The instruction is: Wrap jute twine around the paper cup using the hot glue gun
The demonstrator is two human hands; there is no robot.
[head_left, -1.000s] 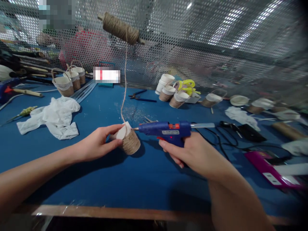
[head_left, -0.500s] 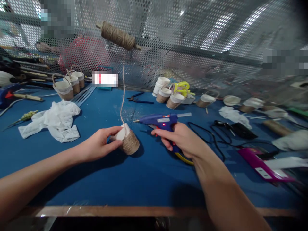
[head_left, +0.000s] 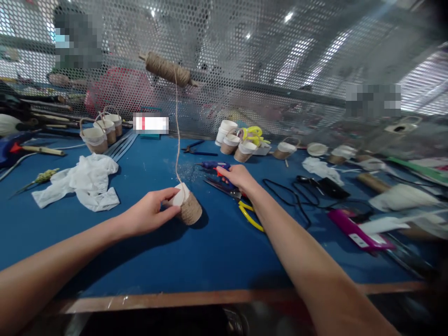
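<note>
A paper cup (head_left: 191, 208) wrapped in brown twine lies tilted on the blue table, its white rim toward my left hand (head_left: 154, 210), whose fingers and thumb grip it. From the twine spool (head_left: 167, 70) on the mesh, a strand (head_left: 178, 130) runs down to the cup. My right hand (head_left: 238, 177) is closed on the blue glue gun (head_left: 213, 165), low over the table to the right of the cup, its nozzle pointing left. Yellow-handled scissors (head_left: 250, 217) lie beneath that hand, partly covered by it.
White cloth (head_left: 84, 182) lies at the left, near several twine-wrapped cups (head_left: 95, 140). More cups (head_left: 245, 151), dark pliers (head_left: 199, 151) and yellow ribbon (head_left: 252, 134) are at the back. A magenta power strip (head_left: 360, 233) and black cable (head_left: 287, 196) occupy the right.
My right hand has moved away toward the back and lowered the glue gun near the table. The scissors now show more fully. My left hand keeps its hold on the cup.
</note>
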